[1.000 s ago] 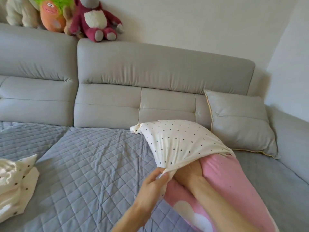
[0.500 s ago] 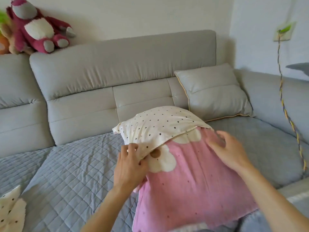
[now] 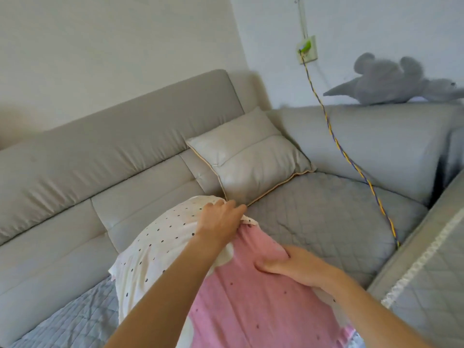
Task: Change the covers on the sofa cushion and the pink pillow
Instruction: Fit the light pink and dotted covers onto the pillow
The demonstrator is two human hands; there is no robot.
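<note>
Head view: the pink pillow (image 3: 251,302) lies near on the sofa (image 3: 125,151). The left hand (image 3: 221,219) pinches the dotted cover (image 3: 155,244) at its far edge — the right hand (image 3: 291,264) grips the pillow's right side, fingers curled into it.

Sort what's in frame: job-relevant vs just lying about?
Job: pink pillow; polka-dot cover partly over it; left hand gripping the cover's edge; right hand on the pillow; grey sofa cushion.
Lying about: grey plush toy; braided cable; wall socket.
</note>
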